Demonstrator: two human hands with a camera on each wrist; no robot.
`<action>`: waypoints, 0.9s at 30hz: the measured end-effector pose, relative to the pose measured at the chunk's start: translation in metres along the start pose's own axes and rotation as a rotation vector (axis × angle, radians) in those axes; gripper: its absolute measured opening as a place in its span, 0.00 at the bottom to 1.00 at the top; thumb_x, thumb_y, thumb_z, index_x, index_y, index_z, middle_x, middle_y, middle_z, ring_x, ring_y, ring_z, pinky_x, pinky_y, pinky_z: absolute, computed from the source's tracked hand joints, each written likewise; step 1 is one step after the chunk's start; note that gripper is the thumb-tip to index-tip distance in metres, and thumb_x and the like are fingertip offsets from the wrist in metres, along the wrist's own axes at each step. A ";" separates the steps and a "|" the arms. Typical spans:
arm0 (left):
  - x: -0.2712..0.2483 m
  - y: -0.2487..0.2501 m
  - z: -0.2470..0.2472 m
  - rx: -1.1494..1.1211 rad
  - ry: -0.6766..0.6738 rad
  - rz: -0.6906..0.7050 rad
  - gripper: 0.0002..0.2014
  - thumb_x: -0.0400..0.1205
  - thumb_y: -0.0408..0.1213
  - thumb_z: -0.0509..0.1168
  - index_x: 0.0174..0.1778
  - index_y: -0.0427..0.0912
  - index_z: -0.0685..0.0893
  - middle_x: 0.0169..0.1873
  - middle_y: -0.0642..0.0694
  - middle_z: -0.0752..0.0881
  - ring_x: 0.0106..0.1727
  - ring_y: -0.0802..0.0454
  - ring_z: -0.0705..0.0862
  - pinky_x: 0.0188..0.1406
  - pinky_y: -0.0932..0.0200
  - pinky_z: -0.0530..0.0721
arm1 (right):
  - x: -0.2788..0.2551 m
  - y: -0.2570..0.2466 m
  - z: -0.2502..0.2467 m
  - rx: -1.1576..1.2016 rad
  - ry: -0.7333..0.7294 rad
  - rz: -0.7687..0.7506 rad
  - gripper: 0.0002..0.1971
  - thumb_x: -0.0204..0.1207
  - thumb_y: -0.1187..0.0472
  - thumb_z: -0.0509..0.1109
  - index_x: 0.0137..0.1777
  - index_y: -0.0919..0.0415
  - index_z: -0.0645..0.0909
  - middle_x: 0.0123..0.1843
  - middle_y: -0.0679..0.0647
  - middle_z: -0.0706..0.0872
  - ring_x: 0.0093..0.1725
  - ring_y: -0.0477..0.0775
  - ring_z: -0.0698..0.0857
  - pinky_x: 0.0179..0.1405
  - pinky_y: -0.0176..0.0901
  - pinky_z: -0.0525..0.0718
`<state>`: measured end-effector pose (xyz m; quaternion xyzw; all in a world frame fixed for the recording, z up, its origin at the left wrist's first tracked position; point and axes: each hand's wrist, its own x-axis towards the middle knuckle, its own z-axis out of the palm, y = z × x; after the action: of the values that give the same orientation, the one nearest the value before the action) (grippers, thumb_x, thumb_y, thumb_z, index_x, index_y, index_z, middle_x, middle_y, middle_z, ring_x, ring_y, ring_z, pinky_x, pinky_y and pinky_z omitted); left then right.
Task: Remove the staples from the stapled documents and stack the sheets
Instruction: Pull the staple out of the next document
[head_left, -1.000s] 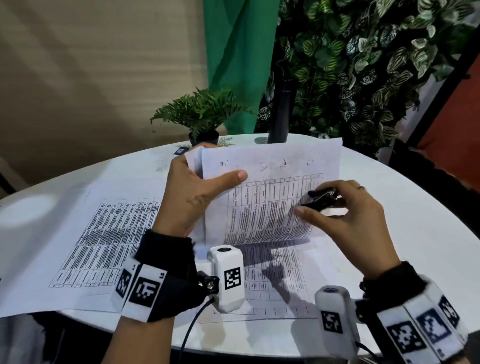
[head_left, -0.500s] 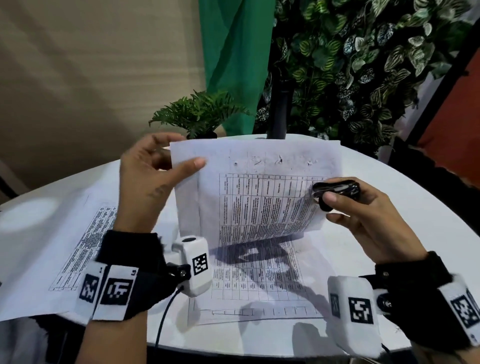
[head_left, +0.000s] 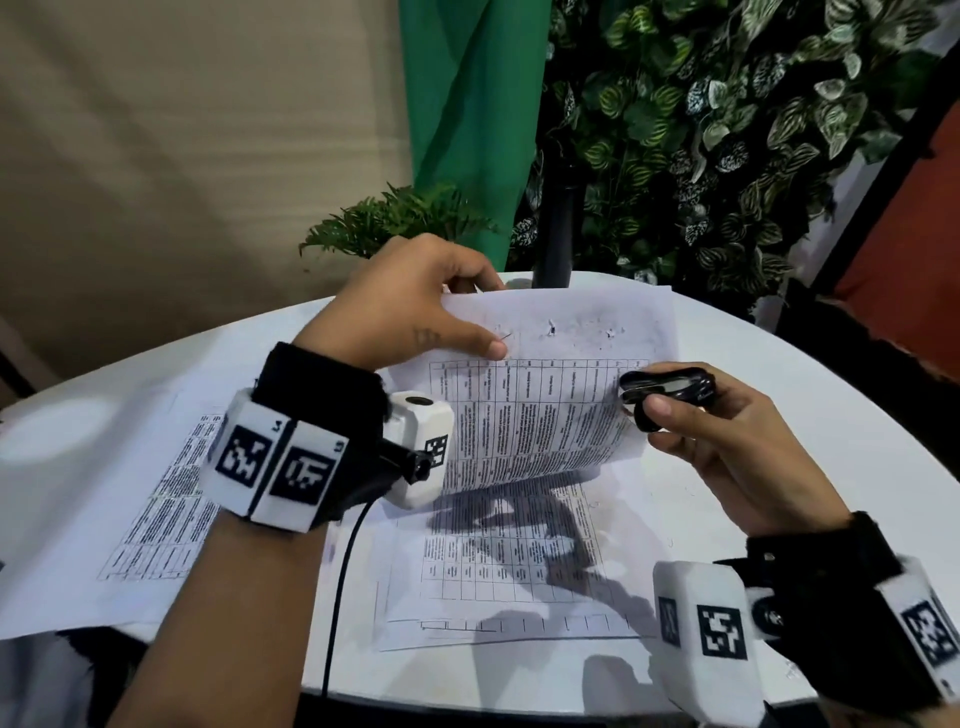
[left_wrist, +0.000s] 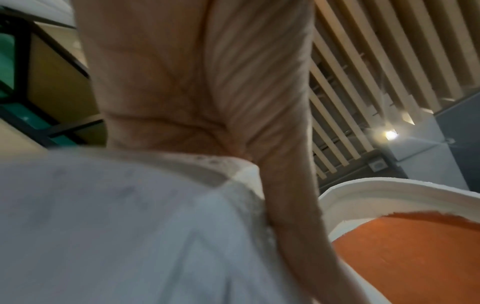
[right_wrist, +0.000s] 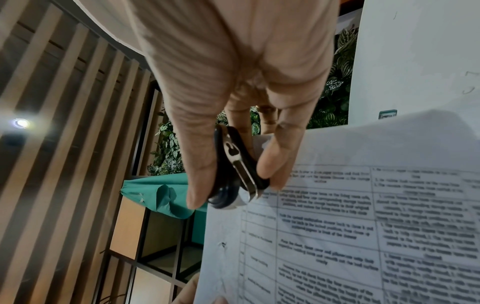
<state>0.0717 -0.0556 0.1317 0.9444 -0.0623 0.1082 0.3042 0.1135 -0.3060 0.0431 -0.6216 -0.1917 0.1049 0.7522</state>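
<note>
Above table (head_left: 779, 467), left hand (head_left: 395, 306) pinches document (head_left: 545, 405).

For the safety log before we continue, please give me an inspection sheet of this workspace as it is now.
Surface: round white table.
Job's things: held document lifted off the table, torn staple holes along its top; loose sheets lying flat; black staple remover.
Clutter: small potted plant at the far edge.
Hands: left hand pinches the document's top left corner; right hand holds the staple remover at its right edge.
Cables: black cable from the left wrist camera.
Surroundings: green curtain, leafy wall.
</note>
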 end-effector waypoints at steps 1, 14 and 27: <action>0.000 0.000 -0.002 -0.012 -0.038 -0.004 0.14 0.63 0.42 0.81 0.42 0.47 0.89 0.38 0.46 0.91 0.42 0.46 0.88 0.48 0.45 0.86 | 0.000 0.000 0.000 0.003 -0.006 -0.004 0.31 0.35 0.41 0.87 0.42 0.51 0.89 0.42 0.50 0.90 0.40 0.45 0.87 0.34 0.31 0.82; 0.001 0.004 -0.008 -0.099 -0.174 0.013 0.12 0.67 0.43 0.77 0.39 0.38 0.91 0.35 0.38 0.90 0.33 0.51 0.84 0.35 0.58 0.79 | 0.002 -0.013 0.061 -0.852 0.190 -0.994 0.19 0.64 0.63 0.82 0.53 0.69 0.85 0.68 0.59 0.72 0.52 0.51 0.84 0.55 0.38 0.84; 0.000 0.006 -0.010 -0.172 -0.226 0.062 0.12 0.70 0.42 0.76 0.40 0.35 0.91 0.39 0.26 0.86 0.34 0.53 0.78 0.37 0.56 0.74 | 0.024 -0.020 0.073 -1.052 -0.026 -1.112 0.14 0.67 0.69 0.79 0.53 0.69 0.87 0.53 0.60 0.88 0.50 0.63 0.87 0.43 0.54 0.85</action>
<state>0.0694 -0.0546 0.1429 0.9186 -0.1345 0.0047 0.3716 0.1025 -0.2353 0.0775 -0.7085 -0.5100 -0.3869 0.2969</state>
